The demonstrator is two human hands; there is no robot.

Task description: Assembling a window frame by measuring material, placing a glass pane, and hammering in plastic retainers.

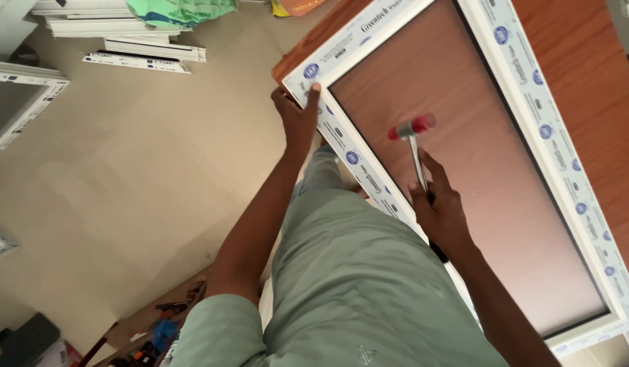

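White frame offcuts lay stacked on the beige floor at upper left, and another window frame was cut off by the left edge. Low down, a heap of small tools was too blurred to identify. The left hand gripped the near corner of a white window frame wrapped in printed film, thumb on top, fingers curled out of sight beneath. That frame rested on a wooden table, its far end cut off. The right hand was closed round the handle of a red-faced mallet, motion-blurred above the glass pane.
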